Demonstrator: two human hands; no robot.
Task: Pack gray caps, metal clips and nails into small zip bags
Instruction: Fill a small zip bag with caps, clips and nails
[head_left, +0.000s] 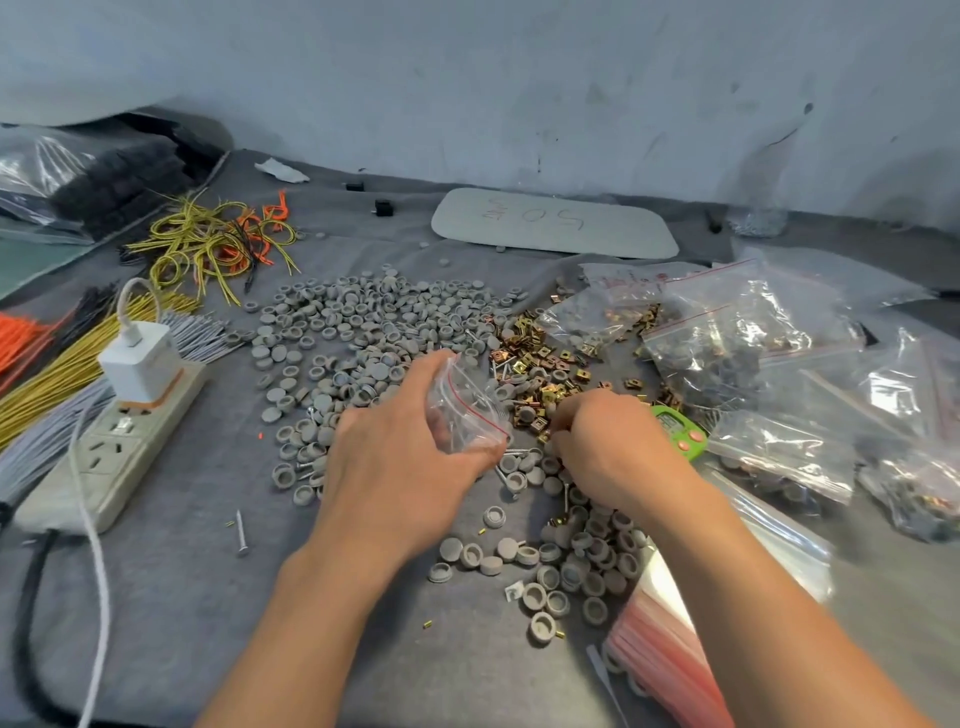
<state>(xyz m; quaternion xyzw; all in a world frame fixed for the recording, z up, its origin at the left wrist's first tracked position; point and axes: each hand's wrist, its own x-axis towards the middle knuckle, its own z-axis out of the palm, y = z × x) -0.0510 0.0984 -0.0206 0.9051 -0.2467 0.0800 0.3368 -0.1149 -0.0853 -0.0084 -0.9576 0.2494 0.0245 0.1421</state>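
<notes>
Left hand (400, 457) holds zip bag (467, 410) beside right hand (608, 447)

Gray caps (363, 332), clips (540, 364) piled; bag (467, 410) upright

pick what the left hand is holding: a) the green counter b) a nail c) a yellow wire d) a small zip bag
d, the left hand grips a small clear zip bag with a red seal line, held above the gray caps.
</notes>
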